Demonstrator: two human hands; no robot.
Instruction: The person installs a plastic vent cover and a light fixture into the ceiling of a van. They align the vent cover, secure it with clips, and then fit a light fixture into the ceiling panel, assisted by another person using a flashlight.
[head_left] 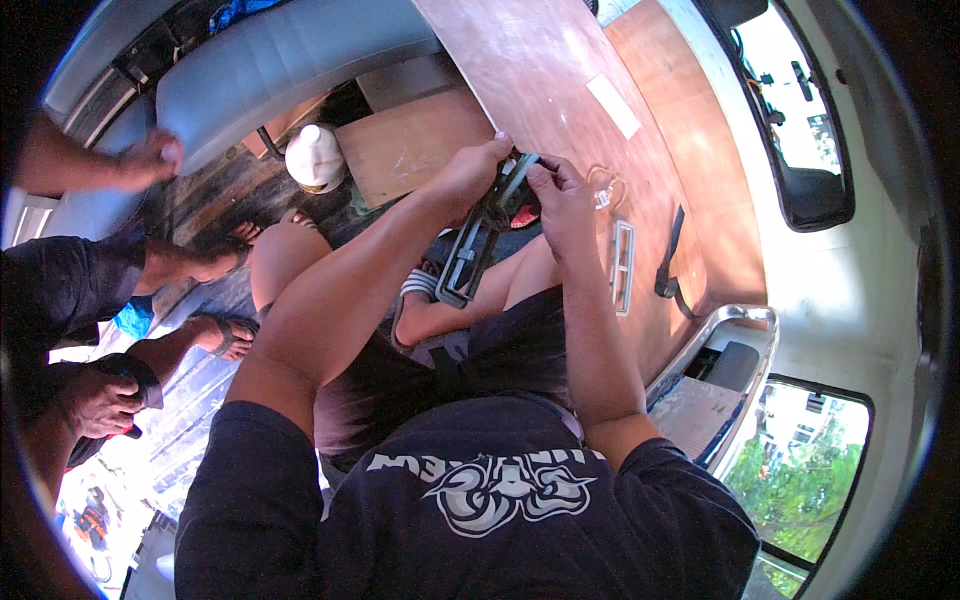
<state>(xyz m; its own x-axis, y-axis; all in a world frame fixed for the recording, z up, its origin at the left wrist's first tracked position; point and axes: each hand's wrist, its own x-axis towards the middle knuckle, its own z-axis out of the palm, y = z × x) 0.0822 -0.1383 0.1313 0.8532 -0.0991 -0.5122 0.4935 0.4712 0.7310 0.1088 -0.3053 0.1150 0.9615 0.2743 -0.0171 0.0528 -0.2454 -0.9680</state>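
A long, narrow, dark housing with a grey rim (466, 262) hangs slanted over my lap, its lower end toward my knees. My left hand (474, 178) is closed round its upper left side, with the fingers mostly hidden behind it. At the upper right end, the thumb and fingers of my right hand (564, 192) pinch the rim. On the plywood just right of my right hand lies a small clear piece with looped orange wire (604, 192). A grey rectangular frame with open slots (622, 268) rests below that, close to my right forearm.
Plywood sheeting (540, 75) stretches along the right, with a black strap (668, 272) on it. A white jug (315, 158) stands on the floor near a wooden board (415, 145). Another person's hand (152, 160) and sandalled feet are at left, beside a grey bench seat (290, 65).
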